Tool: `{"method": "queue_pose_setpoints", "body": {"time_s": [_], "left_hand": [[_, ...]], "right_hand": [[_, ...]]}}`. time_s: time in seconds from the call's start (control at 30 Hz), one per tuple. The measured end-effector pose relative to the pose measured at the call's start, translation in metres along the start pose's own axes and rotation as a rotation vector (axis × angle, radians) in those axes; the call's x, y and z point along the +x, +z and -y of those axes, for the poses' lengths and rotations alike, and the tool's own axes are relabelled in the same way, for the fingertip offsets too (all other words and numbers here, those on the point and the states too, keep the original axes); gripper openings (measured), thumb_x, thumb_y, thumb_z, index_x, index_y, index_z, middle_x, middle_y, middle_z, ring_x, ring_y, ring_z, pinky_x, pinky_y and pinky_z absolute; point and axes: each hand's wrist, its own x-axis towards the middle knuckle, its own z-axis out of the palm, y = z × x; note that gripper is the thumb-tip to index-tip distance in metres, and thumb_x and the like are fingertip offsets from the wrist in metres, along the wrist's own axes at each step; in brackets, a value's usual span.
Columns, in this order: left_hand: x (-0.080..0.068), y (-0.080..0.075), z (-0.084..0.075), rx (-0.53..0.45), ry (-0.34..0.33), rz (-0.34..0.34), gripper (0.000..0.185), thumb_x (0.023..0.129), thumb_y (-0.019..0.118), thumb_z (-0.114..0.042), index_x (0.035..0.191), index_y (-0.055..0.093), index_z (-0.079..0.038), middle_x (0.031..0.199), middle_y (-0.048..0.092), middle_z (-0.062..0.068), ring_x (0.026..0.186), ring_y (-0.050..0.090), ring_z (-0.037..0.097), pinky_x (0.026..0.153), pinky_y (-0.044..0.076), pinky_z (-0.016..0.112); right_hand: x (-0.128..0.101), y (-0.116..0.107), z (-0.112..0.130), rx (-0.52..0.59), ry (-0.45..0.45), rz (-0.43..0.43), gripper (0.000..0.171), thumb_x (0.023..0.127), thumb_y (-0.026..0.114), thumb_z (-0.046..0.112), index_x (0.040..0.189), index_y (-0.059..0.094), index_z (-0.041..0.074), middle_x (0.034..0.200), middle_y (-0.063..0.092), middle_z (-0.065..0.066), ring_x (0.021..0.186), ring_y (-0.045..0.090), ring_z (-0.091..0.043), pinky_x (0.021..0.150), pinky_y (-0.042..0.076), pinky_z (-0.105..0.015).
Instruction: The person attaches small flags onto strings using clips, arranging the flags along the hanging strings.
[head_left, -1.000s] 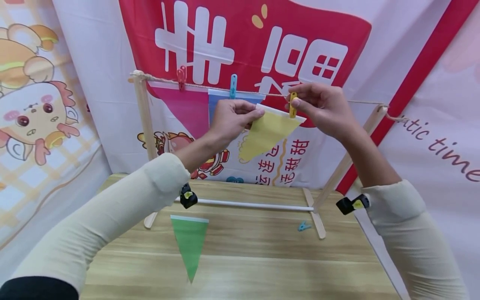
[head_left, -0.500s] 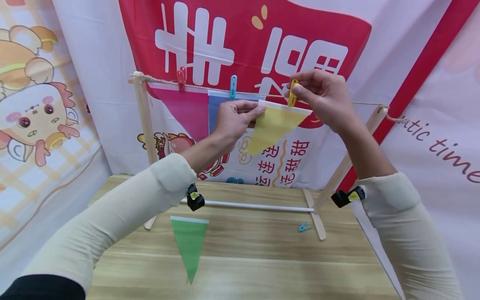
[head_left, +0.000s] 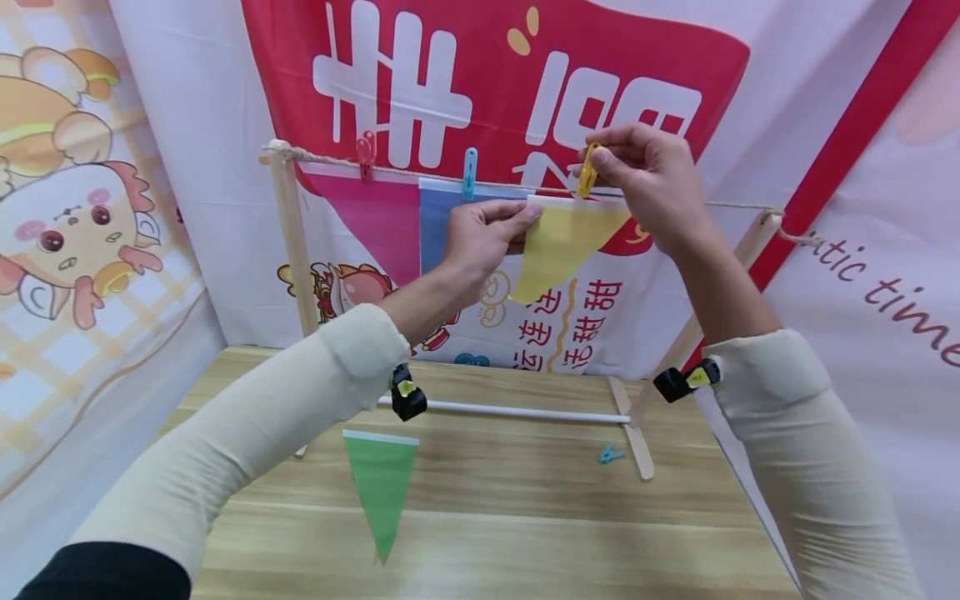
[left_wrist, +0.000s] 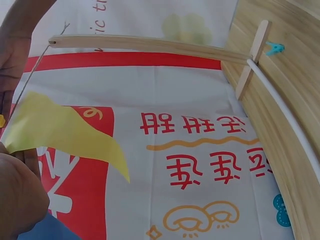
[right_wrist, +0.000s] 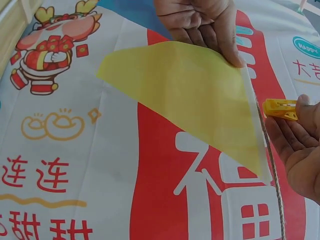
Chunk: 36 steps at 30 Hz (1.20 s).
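Printed cloth banners in red, white and cartoon figures hang behind a wooden table [head_left: 525,533], on which stands a wooden rack [head_left: 288,233] with a string [head_left: 735,204] stretched across its top. No box or bowl shows; the string does the holding, with a pink flag [head_left: 375,221] under a red clip [head_left: 365,154] and a blue flag [head_left: 446,229] under a blue clip [head_left: 469,171].

Next along, the left hand [head_left: 480,242] pinches the top left corner of a yellow flag [head_left: 558,246] and holds it up at the string. The right hand [head_left: 652,187] pinches a yellow clip [head_left: 587,171] at the flag's top edge, right on the string. Both arms cross in front of the rack's lower white bar [head_left: 517,409].

A green flag [head_left: 378,479] lies flat on the table, and a spare blue clip [head_left: 609,454] lies well apart from it near the rack's right foot.

Only the right wrist view shows the yellow clip [right_wrist: 281,108] just beside the string rather than clearly over it; the left wrist view shows the flag's [left_wrist: 60,130] curled tip.
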Motion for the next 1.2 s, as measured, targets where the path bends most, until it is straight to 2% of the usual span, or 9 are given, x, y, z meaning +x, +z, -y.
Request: {"method": "queue_pose_setpoints", "body": {"time_s": [0.27,0.5,0.67,0.9,1.2], "left_hand": [[-0.001,0.005,0.003,0.004,0.008,-0.025,0.034,0.103,0.083,-0.031,0.133,0.084,-0.013,0.121,0.087,0.008,0.107,0.086,0.022,0.098,0.07,0.033],[0.002,0.006,0.002,0.003,0.005,-0.035,0.035,0.103,0.083,-0.031,0.134,0.084,-0.013,0.122,0.087,0.007,0.106,0.086,0.022,0.099,0.07,0.035],[0.004,0.005,0.002,-0.003,-0.004,-0.036,0.034,0.104,0.083,-0.03,0.134,0.084,-0.013,0.121,0.087,0.007,0.106,0.086,0.022,0.099,0.07,0.035],[0.005,0.006,0.001,-0.009,-0.012,-0.032,0.035,0.103,0.083,-0.031,0.134,0.084,-0.012,0.119,0.088,0.008,0.105,0.086,0.023,0.096,0.07,0.034],[0.005,0.009,-0.003,-0.029,-0.017,-0.034,0.035,0.103,0.084,-0.03,0.133,0.084,-0.013,0.117,0.088,0.009,0.102,0.087,0.023,0.093,0.071,0.034]], "right_hand": [[0.009,0.005,0.001,0.002,0.012,-0.034,0.033,0.11,0.075,0.032,0.137,0.077,0.013,0.135,0.078,-0.011,0.117,0.079,-0.016,0.113,0.062,-0.029],[0.013,0.009,0.005,0.077,0.048,-0.095,0.028,0.107,0.078,0.029,0.128,0.082,0.011,0.127,0.081,-0.009,0.114,0.081,-0.017,0.112,0.063,-0.031],[0.015,0.009,0.007,0.085,0.059,-0.135,0.026,0.107,0.078,0.027,0.123,0.084,0.008,0.121,0.083,-0.005,0.113,0.081,-0.015,0.112,0.063,-0.031],[0.016,0.008,0.005,0.058,0.111,-0.114,0.024,0.107,0.079,0.027,0.121,0.085,0.01,0.12,0.084,-0.004,0.111,0.081,-0.015,0.11,0.064,-0.032],[0.015,0.008,0.001,0.004,0.126,-0.056,0.031,0.106,0.079,0.03,0.125,0.084,0.006,0.121,0.084,-0.008,0.109,0.084,-0.016,0.106,0.066,-0.033]]}}
